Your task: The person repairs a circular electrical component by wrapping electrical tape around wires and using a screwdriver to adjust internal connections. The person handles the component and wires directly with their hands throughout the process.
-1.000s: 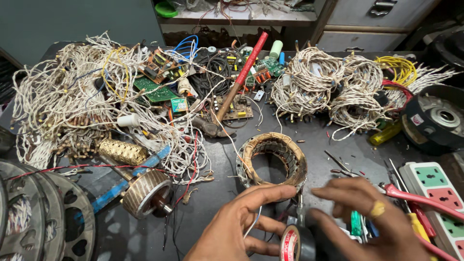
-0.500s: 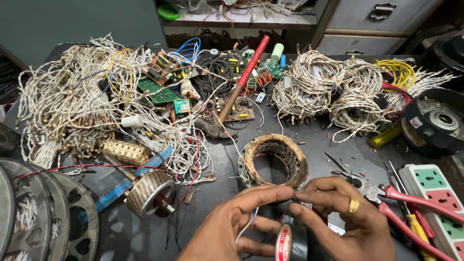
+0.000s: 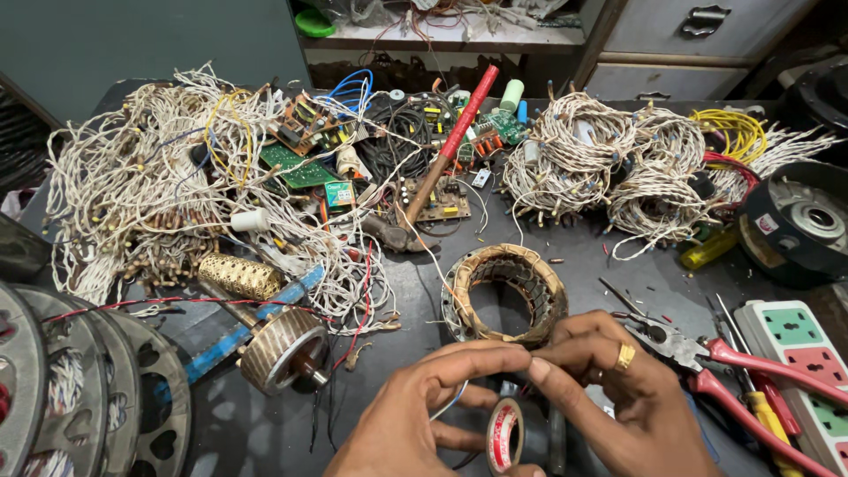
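My left hand (image 3: pixel 424 415) and my right hand (image 3: pixel 623 406) meet fingertip to fingertip low in the view, just in front of a wound stator ring (image 3: pixel 503 296). Both pinch the same small spot, where a thin white wire (image 3: pixel 452 399) loops under my left fingers. What sits exactly between the fingertips is too small to make out. A roll of tape (image 3: pixel 505 435) with a red core stands on edge between my hands, against my lower left fingers. A gold ring shows on my right hand.
Red-handled pliers (image 3: pixel 715 353), a yellow screwdriver (image 3: pixel 770 422) and a power strip (image 3: pixel 795 353) lie at the right. A rotor (image 3: pixel 283 349) and metal discs (image 3: pixel 79 389) sit at the left. Behind are white wire bundles (image 3: pixel 132 194), circuit boards (image 3: pixel 300 163), a red rod (image 3: pixel 459 132) and a motor housing (image 3: pixel 804 221).
My right hand has moved left and up until its fingertips touch those of my left hand. The tape roll now shows more fully between the hands.
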